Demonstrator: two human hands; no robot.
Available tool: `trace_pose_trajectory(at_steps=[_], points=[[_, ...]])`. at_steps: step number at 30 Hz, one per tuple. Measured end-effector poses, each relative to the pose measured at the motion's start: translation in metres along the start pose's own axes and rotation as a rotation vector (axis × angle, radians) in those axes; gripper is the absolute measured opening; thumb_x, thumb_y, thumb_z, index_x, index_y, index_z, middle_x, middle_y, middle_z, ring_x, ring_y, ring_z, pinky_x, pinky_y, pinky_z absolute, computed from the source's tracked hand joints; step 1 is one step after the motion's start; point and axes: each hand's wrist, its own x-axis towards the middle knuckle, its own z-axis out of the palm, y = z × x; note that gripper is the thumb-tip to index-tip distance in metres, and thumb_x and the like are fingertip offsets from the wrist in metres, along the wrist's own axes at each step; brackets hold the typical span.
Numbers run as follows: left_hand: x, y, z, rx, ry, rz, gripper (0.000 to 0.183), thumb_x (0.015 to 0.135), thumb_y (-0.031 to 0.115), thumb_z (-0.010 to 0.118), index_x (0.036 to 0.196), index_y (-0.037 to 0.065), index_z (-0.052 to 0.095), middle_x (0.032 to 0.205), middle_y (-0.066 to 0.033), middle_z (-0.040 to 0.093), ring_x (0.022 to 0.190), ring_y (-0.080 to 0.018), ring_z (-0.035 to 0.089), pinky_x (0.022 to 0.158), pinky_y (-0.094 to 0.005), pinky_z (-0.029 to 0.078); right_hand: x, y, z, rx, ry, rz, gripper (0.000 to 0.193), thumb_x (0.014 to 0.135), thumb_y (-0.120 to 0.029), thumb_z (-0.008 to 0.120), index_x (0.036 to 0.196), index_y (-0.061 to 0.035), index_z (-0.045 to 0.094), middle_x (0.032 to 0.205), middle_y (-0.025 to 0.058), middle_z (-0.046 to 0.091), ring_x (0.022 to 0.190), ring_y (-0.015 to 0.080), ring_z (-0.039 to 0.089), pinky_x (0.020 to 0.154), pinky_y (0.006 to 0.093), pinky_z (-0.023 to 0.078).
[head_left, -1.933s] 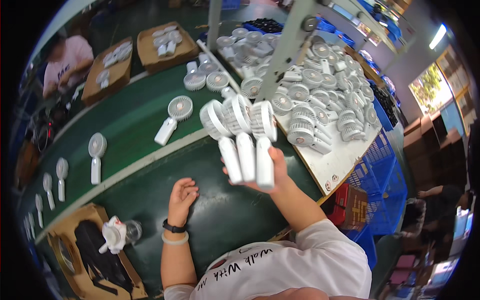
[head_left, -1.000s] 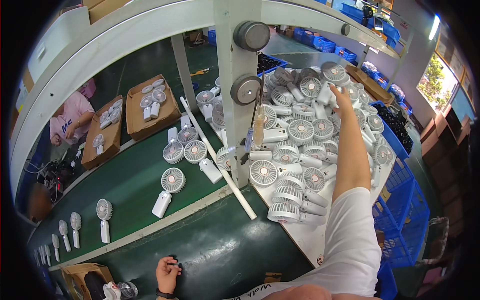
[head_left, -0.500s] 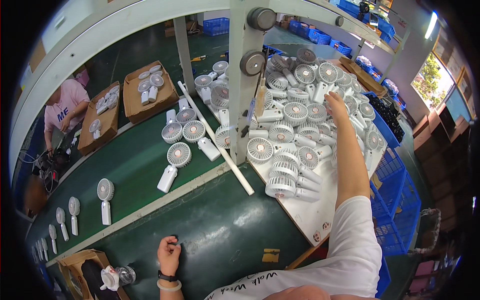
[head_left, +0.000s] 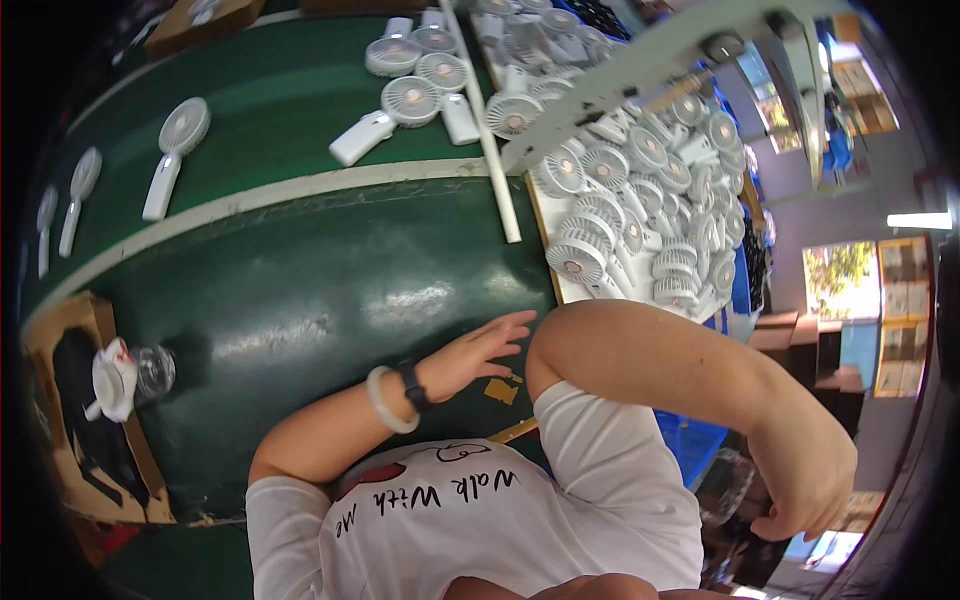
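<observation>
My left hand (head_left: pixel 468 358) is stretched over the dark green table (head_left: pixel 330 290) in front of my chest, fingers spread, holding nothing. A black band and a pale bracelet circle that wrist. Bent out to the right and raised, my right arm brings my right hand (head_left: pixel 806 485) beside the window side of the room, away from the table. Its fingers bend downward with the thumb apart; I see nothing in them, though the fingertips are partly hidden. A heap of white handheld fans (head_left: pixel 645 185) lies on a pale board beyond my right elbow. Several more fans (head_left: pixel 412 102) form a cluster on the green belt.
A white rod (head_left: pixel 497 180) lies between belt and heap. A pale metal frame post (head_left: pixel 600 100) crosses above the fans. Single fans (head_left: pixel 180 140) rest along the belt at left. An open cardboard box (head_left: pixel 95 315) holds a dark item, near a clear plastic cup (head_left: pixel 155 372).
My right hand has left the fan heap and swung to the far right. My left hand has moved right and its curled fingers have opened. The view has turned.
</observation>
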Motion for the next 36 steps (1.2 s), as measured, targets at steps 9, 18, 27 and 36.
trace_pose_trajectory(at_steps=[9, 18, 27, 36], points=[[-0.016, 0.034, -0.013, -0.532, -0.083, 0.12, 0.063, 0.095, 0.051, 0.027, 0.129, 0.0, 0.042, 0.13, -0.0118, 0.048, 0.121, -0.0232, 0.045, 0.102, -0.0372, 0.034, -0.016, 0.075, -0.085, 0.192, 0.07, -0.164, 0.023, 0.085, -0.012, 0.047, 0.091, 0.0051, 0.062, 0.067, 0.015, 0.058, 0.059, 0.0296, 0.061, 0.053, 0.0368, 0.045], [-0.083, 0.07, -0.031, 0.248, 0.055, 0.535, 0.07, 0.094, 0.055, 0.021, 0.129, -0.002, 0.041, 0.127, -0.0124, 0.049, 0.119, -0.0205, 0.045, 0.102, -0.0338, 0.032, -0.013, 0.104, -0.117, 0.285, -0.026, -0.274, 0.022, 0.084, -0.012, 0.048, 0.09, 0.0043, 0.061, 0.067, 0.0144, 0.058, 0.059, 0.029, 0.062, 0.053, 0.0359, 0.046], [-0.087, 0.107, -0.013, 0.428, 0.213, 0.921, 0.083, 0.088, 0.063, 0.033, 0.142, 0.001, 0.016, 0.142, -0.0178, 0.027, 0.131, -0.0248, 0.027, 0.107, -0.0342, 0.019, -0.057, 0.114, -0.166, 0.304, 0.474, -0.455, 0.019, 0.087, -0.014, 0.046, 0.087, -0.0003, 0.06, 0.063, 0.0146, 0.06, 0.054, 0.0264, 0.062, 0.052, 0.035, 0.05], [-0.052, 0.07, -0.037, 0.074, 0.214, 0.316, 0.068, 0.096, 0.052, 0.017, 0.134, 0.0, 0.036, 0.137, -0.0139, 0.039, 0.129, -0.0225, 0.033, 0.108, -0.034, 0.023, -0.073, 0.084, -0.171, 0.161, 0.629, -0.369, 0.021, 0.091, -0.021, 0.046, 0.095, -0.0039, 0.058, 0.068, 0.0101, 0.061, 0.059, 0.0217, 0.063, 0.05, 0.0295, 0.047]])
